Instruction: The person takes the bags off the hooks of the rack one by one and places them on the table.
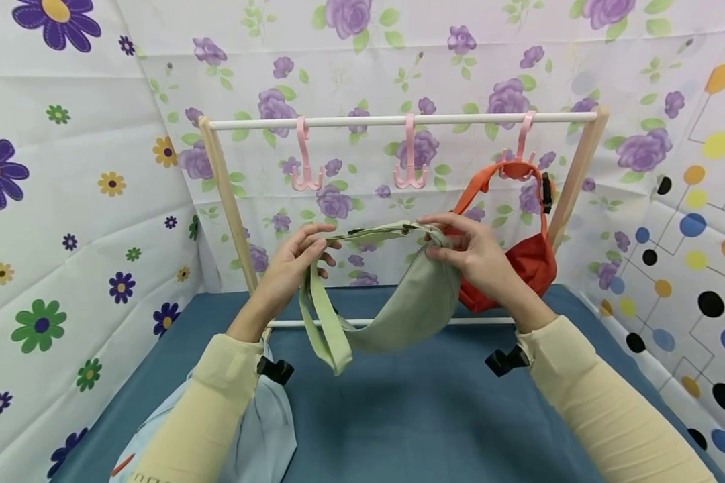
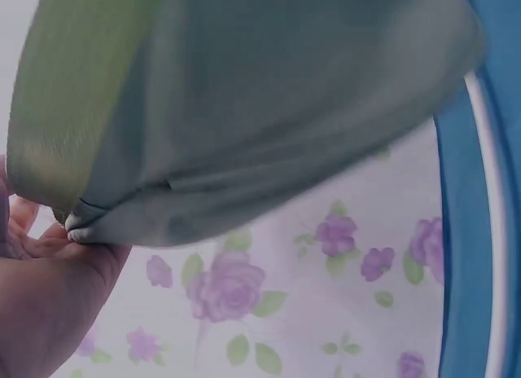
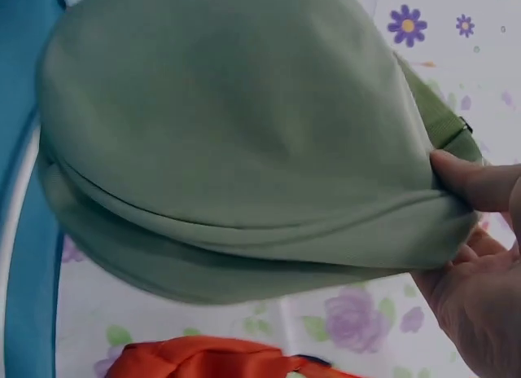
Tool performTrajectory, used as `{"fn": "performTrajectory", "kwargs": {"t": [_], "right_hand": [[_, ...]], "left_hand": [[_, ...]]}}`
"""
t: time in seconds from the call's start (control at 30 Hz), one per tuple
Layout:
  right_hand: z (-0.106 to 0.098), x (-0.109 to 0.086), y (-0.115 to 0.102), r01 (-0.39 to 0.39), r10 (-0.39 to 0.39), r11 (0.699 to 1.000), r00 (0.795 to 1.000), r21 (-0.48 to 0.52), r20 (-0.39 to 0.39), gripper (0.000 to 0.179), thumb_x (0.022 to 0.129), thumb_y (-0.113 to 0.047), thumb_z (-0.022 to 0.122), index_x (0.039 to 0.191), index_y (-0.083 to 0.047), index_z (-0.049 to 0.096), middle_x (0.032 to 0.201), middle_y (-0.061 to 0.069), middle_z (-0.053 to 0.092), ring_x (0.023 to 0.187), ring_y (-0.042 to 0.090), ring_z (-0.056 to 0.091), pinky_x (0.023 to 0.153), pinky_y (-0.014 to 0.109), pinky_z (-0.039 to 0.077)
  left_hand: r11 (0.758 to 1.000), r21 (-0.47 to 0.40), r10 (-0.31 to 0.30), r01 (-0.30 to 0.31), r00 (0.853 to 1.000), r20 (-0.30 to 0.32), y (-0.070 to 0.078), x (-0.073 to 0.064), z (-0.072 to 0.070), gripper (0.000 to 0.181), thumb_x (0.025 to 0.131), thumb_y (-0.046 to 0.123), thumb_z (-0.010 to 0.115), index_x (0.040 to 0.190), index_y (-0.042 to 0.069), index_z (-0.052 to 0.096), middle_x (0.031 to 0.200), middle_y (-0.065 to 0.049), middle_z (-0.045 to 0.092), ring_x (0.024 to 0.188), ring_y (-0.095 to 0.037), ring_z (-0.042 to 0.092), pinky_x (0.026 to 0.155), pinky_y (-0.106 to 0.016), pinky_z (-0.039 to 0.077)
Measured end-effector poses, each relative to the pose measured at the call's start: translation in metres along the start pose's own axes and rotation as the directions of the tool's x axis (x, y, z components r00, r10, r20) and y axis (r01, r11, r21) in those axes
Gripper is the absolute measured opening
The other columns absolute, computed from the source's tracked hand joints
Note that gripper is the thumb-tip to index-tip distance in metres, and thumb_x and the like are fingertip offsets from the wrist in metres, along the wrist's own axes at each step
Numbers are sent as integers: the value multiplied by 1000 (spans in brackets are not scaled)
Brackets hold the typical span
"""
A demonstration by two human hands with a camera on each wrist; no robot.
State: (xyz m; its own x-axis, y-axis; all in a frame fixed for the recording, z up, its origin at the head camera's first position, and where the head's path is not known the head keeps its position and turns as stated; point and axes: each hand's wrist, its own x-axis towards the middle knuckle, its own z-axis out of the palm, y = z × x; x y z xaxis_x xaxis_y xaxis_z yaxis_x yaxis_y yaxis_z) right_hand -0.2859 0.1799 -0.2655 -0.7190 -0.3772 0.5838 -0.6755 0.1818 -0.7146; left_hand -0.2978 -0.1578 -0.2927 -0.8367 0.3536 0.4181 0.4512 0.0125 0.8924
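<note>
A sage-green sling bag (image 1: 407, 308) hangs in the air between my two hands, in front of a rack. My left hand (image 1: 293, 261) pinches the bag's strap end, and a loop of lighter green strap (image 1: 332, 329) droops below it. At the bag's other end, my right hand (image 1: 477, 251) grips the corner between thumb and fingers. In the right wrist view the thumb (image 3: 472, 181) presses on the fabric, with the bag's broad side (image 3: 228, 109) spread out beside it. The bag's fabric (image 2: 285, 93) fills much of the left wrist view.
The rack's white top bar (image 1: 362, 121) carries pink hooks, one at left (image 1: 305, 157), one in the middle (image 1: 409, 161) and one at right (image 1: 521, 144). A red-orange bag (image 1: 528, 268) hangs from the right hook. Light blue fabric (image 1: 272, 429) lies at the lower left on the dark blue surface (image 1: 411, 416).
</note>
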Motion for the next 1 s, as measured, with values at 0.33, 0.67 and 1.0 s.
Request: {"fn": "performTrajectory", "kwargs": {"t": [0.33, 0.67, 1.0], "right_hand": [[0, 4, -13, 37, -37, 999, 996, -9, -85, 35, 95, 7, 70, 130, -2, 70, 122, 13, 68, 94, 14, 72, 78, 23, 57], [-9, 0, -16, 25, -44, 993, 986, -116, -159, 35, 96, 3, 72, 130, -6, 72, 123, 8, 67, 77, 15, 65, 68, 21, 51], [-13, -5, -6, -5, -16, 994, 982, -111, -187, 34, 98, 2, 69, 131, -5, 71, 119, 13, 67, 95, 16, 70, 81, 20, 54]], "left_hand": [[997, 56, -67, 61, 992, 103, -16, -10, -2, 43, 112, 30, 51, 153, 17, 48, 137, -15, 59, 111, -33, 61, 87, -41, 57], [990, 49, -143, 135, 962, 232, -30, -27, -5, 66, 107, 26, 61, 163, 37, 26, 143, -15, 53, 131, -35, 55, 100, -48, 49], [990, 125, -98, 71, 969, 226, -31, -31, 2, 88, 93, 23, 81, 161, 41, 27, 147, -13, 47, 134, -38, 49, 97, -50, 51]]}}
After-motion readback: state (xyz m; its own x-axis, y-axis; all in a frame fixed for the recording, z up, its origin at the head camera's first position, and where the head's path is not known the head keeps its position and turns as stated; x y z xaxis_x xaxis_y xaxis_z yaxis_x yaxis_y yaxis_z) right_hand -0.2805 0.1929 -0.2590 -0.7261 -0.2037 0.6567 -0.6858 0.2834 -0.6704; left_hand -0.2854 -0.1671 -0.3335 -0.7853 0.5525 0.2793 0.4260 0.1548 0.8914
